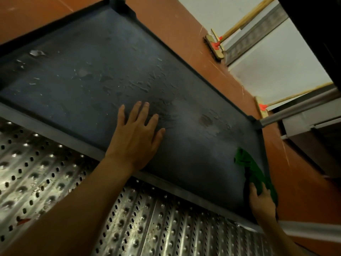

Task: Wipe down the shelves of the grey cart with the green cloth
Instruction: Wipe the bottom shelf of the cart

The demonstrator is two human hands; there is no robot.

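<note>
Ideally, the green cloth (252, 167), gripped by the right hand (262, 202) at the shelf's (73, 80) near right corner, is drawn in overlapping strokes across the residue (140, 84) while the spread left hand (136, 137) is kept flat.

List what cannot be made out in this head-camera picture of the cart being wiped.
All in the head view:
1. Other shelves of the cart: only one shelf shows; the frame edges cut off the rest.
2. The green cloth: blurred, its near end covered by the right hand holding it.
3. The surface under the flat left hand: hidden by that hand.
4. The upper broom: handle cut off by the top edge.
</note>
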